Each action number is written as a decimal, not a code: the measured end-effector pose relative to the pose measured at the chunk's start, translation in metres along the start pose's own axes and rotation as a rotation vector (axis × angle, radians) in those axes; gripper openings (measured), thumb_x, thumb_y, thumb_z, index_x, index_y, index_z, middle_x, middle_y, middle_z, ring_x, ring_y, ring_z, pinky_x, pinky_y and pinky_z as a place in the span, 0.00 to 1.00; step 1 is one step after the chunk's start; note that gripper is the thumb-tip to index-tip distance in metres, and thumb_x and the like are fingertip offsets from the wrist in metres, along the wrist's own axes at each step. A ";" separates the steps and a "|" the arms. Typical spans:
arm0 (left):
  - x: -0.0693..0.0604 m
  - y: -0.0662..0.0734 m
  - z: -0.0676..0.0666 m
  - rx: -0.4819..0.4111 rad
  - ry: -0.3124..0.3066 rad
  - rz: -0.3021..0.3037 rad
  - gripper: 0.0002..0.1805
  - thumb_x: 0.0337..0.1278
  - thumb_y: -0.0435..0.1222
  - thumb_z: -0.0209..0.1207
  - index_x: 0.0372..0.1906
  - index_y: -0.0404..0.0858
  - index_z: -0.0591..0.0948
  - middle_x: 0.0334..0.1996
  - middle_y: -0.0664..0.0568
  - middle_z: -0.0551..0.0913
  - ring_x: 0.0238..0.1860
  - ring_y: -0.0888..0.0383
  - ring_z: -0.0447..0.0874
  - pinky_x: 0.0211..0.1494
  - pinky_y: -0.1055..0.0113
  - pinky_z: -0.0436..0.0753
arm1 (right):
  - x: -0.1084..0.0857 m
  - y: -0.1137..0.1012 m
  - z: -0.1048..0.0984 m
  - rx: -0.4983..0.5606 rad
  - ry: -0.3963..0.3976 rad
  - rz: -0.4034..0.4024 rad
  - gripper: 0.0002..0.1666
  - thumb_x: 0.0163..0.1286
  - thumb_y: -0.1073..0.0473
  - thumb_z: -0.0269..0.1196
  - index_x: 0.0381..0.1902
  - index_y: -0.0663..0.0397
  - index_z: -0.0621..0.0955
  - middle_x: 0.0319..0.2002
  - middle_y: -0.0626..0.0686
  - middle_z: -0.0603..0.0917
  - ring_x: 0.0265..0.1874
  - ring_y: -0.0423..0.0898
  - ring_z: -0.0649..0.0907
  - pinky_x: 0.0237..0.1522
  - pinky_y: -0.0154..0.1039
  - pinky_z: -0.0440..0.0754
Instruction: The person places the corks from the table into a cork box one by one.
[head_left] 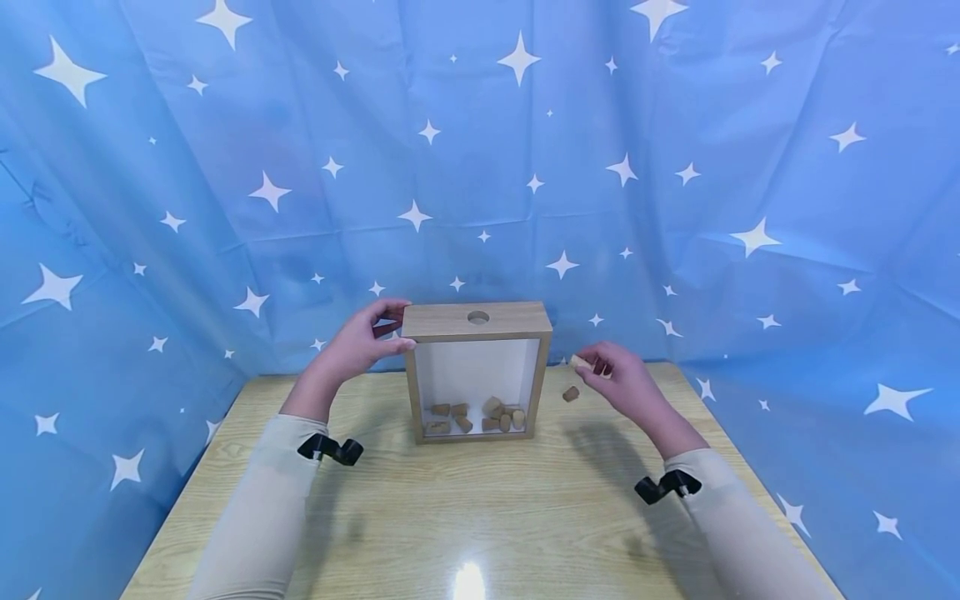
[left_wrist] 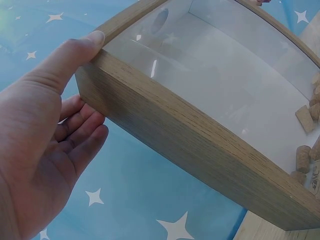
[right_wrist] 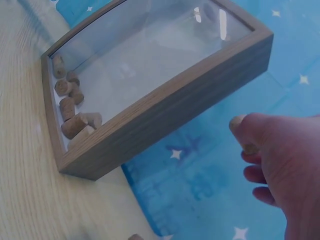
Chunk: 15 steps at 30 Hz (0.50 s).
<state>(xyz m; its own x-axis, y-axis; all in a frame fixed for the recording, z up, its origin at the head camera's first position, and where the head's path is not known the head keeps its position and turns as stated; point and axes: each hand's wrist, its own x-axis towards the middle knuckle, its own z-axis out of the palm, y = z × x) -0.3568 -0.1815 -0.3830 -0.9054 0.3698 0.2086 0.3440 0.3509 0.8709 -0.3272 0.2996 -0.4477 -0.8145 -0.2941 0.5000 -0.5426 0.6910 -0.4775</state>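
Note:
A wooden shadow box (head_left: 442, 319) with a clear front and a round hole (head_left: 477, 317) in its top stands upright on the table. Several corks (head_left: 492, 406) lie along its bottom. My left hand (head_left: 348, 346) grips the box's upper left corner; in the left wrist view the thumb (left_wrist: 75, 55) rests on the front edge and the fingers curl behind. To the right of the box, my right hand (head_left: 626, 387) pinches a cork (head_left: 579, 362) above the table. The thumb hides most of that cork in the right wrist view.
One loose cork (head_left: 571, 393) lies on the table right of the box, below my right hand. The pale wooden table (head_left: 450, 508) ends close behind the box, where a blue curtain with white stars (head_left: 480, 167) hangs.

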 end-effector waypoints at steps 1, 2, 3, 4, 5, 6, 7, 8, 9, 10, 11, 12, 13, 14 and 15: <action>0.000 0.000 0.000 -0.001 0.001 -0.001 0.41 0.71 0.41 0.76 0.82 0.40 0.71 0.73 0.39 0.73 0.81 0.36 0.68 0.80 0.40 0.75 | 0.001 -0.001 -0.001 -0.003 0.004 -0.002 0.14 0.76 0.64 0.74 0.57 0.55 0.89 0.43 0.50 0.89 0.36 0.46 0.84 0.36 0.42 0.85; -0.001 0.001 0.000 0.000 0.000 -0.001 0.41 0.71 0.41 0.76 0.82 0.40 0.71 0.73 0.38 0.73 0.81 0.36 0.68 0.80 0.40 0.75 | 0.001 -0.002 -0.002 -0.002 0.006 -0.001 0.14 0.76 0.64 0.74 0.57 0.55 0.89 0.43 0.50 0.89 0.36 0.45 0.83 0.35 0.41 0.85; -0.001 0.001 0.000 0.001 0.000 -0.002 0.41 0.71 0.41 0.76 0.82 0.40 0.71 0.73 0.38 0.73 0.81 0.36 0.68 0.80 0.40 0.75 | 0.002 -0.003 -0.003 0.000 0.010 0.000 0.13 0.76 0.64 0.74 0.57 0.54 0.90 0.42 0.50 0.89 0.36 0.45 0.83 0.35 0.41 0.84; -0.001 0.002 0.000 0.001 -0.001 -0.001 0.41 0.71 0.41 0.76 0.82 0.40 0.71 0.73 0.38 0.73 0.81 0.36 0.68 0.80 0.40 0.75 | 0.003 -0.004 -0.004 0.002 0.015 -0.002 0.13 0.76 0.64 0.75 0.56 0.54 0.90 0.42 0.50 0.88 0.36 0.45 0.83 0.35 0.40 0.84; -0.001 0.002 0.000 0.001 -0.001 0.000 0.41 0.71 0.41 0.76 0.82 0.40 0.71 0.73 0.38 0.73 0.81 0.35 0.68 0.80 0.40 0.75 | 0.004 -0.006 -0.006 0.006 0.021 -0.006 0.13 0.75 0.65 0.75 0.55 0.55 0.90 0.42 0.50 0.88 0.36 0.45 0.83 0.35 0.40 0.84; -0.002 0.003 0.000 0.001 -0.002 0.001 0.41 0.71 0.41 0.76 0.82 0.39 0.71 0.73 0.37 0.73 0.81 0.35 0.68 0.80 0.40 0.75 | 0.004 -0.007 -0.007 0.009 0.028 -0.013 0.13 0.75 0.66 0.75 0.55 0.55 0.90 0.41 0.50 0.88 0.35 0.45 0.83 0.35 0.40 0.84; -0.002 0.003 0.000 0.001 -0.003 0.003 0.41 0.72 0.41 0.76 0.82 0.39 0.70 0.73 0.37 0.73 0.81 0.35 0.68 0.80 0.40 0.75 | 0.005 -0.009 -0.008 0.011 0.033 -0.019 0.12 0.75 0.66 0.75 0.54 0.55 0.90 0.40 0.50 0.88 0.35 0.45 0.83 0.34 0.39 0.84; -0.002 0.003 0.000 0.002 -0.003 0.003 0.41 0.72 0.41 0.75 0.82 0.39 0.71 0.73 0.37 0.73 0.81 0.35 0.68 0.80 0.40 0.75 | 0.006 -0.010 -0.009 0.015 0.038 -0.024 0.12 0.75 0.66 0.75 0.53 0.55 0.90 0.40 0.50 0.88 0.35 0.45 0.83 0.34 0.39 0.84; -0.002 0.003 0.000 0.002 -0.003 0.004 0.41 0.72 0.41 0.75 0.82 0.39 0.71 0.73 0.37 0.73 0.81 0.35 0.68 0.80 0.40 0.74 | 0.007 -0.012 -0.011 0.015 0.044 -0.033 0.12 0.74 0.67 0.75 0.53 0.55 0.90 0.40 0.50 0.88 0.35 0.45 0.83 0.34 0.39 0.84; -0.002 0.003 0.000 0.004 -0.002 0.004 0.41 0.72 0.41 0.76 0.82 0.39 0.71 0.73 0.37 0.73 0.81 0.35 0.68 0.81 0.40 0.74 | 0.008 -0.013 -0.012 0.015 0.049 -0.040 0.12 0.74 0.67 0.76 0.52 0.56 0.90 0.39 0.50 0.88 0.34 0.45 0.83 0.34 0.39 0.84; -0.002 0.003 0.000 0.007 -0.002 0.004 0.41 0.71 0.41 0.76 0.82 0.39 0.71 0.74 0.37 0.73 0.81 0.35 0.68 0.81 0.40 0.74 | 0.009 -0.015 -0.013 0.015 0.056 -0.052 0.11 0.73 0.67 0.76 0.52 0.56 0.90 0.39 0.50 0.88 0.34 0.45 0.83 0.34 0.38 0.84; -0.001 0.003 0.000 0.008 -0.001 0.003 0.41 0.71 0.41 0.76 0.82 0.39 0.71 0.74 0.37 0.73 0.81 0.35 0.68 0.81 0.40 0.74 | 0.010 -0.016 -0.014 0.014 0.060 -0.059 0.11 0.73 0.67 0.76 0.52 0.56 0.90 0.39 0.49 0.88 0.34 0.45 0.83 0.34 0.38 0.84; -0.001 0.003 0.000 0.009 -0.002 0.003 0.41 0.71 0.42 0.76 0.82 0.39 0.71 0.73 0.37 0.73 0.81 0.35 0.68 0.81 0.40 0.74 | 0.011 -0.017 -0.015 0.012 0.066 -0.067 0.11 0.73 0.67 0.76 0.51 0.56 0.90 0.39 0.49 0.88 0.34 0.45 0.83 0.34 0.38 0.85; -0.001 0.002 -0.001 0.009 -0.001 0.001 0.41 0.71 0.42 0.76 0.82 0.39 0.71 0.73 0.38 0.73 0.81 0.36 0.69 0.81 0.40 0.74 | 0.012 -0.018 -0.016 0.009 0.072 -0.074 0.11 0.73 0.68 0.76 0.51 0.56 0.90 0.39 0.49 0.88 0.34 0.45 0.83 0.34 0.38 0.85; -0.001 0.002 -0.001 0.010 -0.002 0.000 0.41 0.71 0.42 0.76 0.82 0.39 0.71 0.73 0.38 0.73 0.81 0.36 0.69 0.81 0.40 0.74 | 0.013 -0.018 -0.017 0.006 0.080 -0.084 0.11 0.73 0.68 0.76 0.51 0.56 0.90 0.38 0.49 0.88 0.34 0.44 0.83 0.34 0.38 0.85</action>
<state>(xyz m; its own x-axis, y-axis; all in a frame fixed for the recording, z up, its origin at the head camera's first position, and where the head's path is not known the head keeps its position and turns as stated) -0.3553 -0.1816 -0.3811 -0.9048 0.3713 0.2082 0.3468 0.3590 0.8665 -0.3242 0.2942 -0.4206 -0.7472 -0.2966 0.5948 -0.6098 0.6620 -0.4358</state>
